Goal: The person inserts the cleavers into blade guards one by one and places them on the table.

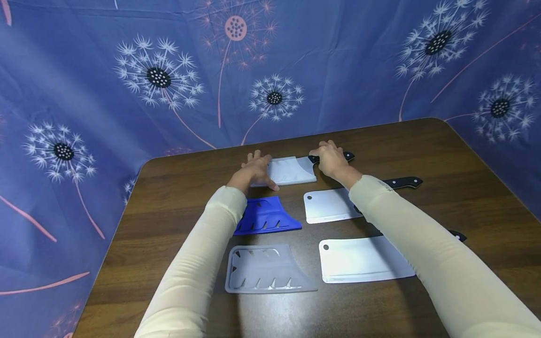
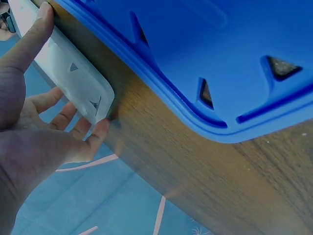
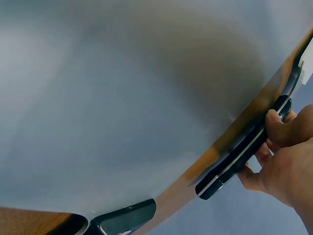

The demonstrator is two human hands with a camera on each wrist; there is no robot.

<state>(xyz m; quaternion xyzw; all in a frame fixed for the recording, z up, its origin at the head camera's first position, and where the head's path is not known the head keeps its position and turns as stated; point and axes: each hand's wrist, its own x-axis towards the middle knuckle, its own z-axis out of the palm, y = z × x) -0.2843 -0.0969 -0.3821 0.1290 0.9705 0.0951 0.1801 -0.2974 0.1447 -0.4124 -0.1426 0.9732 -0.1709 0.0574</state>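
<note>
Blue dandelion-print cloth is hung behind a dark wooden table (image 1: pixel 444 155), and cleavers and blade guards are laid out on it in two columns; the far pair is the one being handled. A white sheath (image 1: pixel 287 171) is pinched by the left hand (image 1: pixel 253 172) — thumb along one edge, fingertips (image 2: pixel 100 131) curled under the rounded corner, as seen from the left wrist. The far cleaver (image 1: pixel 305 165) is gripped by its black handle (image 3: pixel 244 156) in the right hand (image 1: pixel 331 159), fingers wrapped around it. Its blade lies straight out from the right fingers toward the left ones, long axis running across the table, and appears already partly inside the sheath; how deep can't be told. Nearer than both sets of fingers, untouched: a blue sheath (image 1: pixel 266 216), a grey sheath (image 1: pixel 266 270), and two bare cleavers (image 1: pixel 331 205) (image 1: pixel 363 259).
</note>
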